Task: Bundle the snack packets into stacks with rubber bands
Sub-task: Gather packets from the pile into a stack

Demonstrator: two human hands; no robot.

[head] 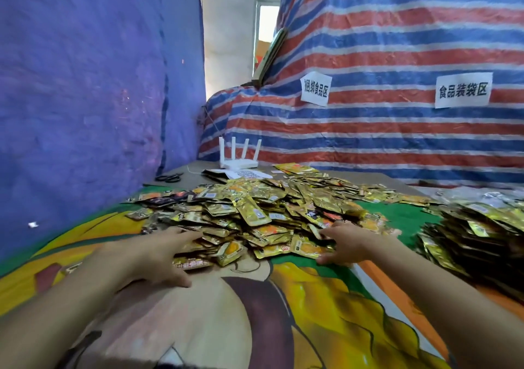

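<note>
Between both hands: loose heap of shiny gold foil snack packets [255, 212]. Flanks it with left hand [154, 255] and right hand [351, 244], fingers straight, gripping nothing, probably to rake packets closer for stacking.

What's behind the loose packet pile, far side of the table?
White four-antenna router, a printed sheet just in front of it, black scissors to the left, striped tarp beyond. The packet pile hides the sheet's near edge.
</note>
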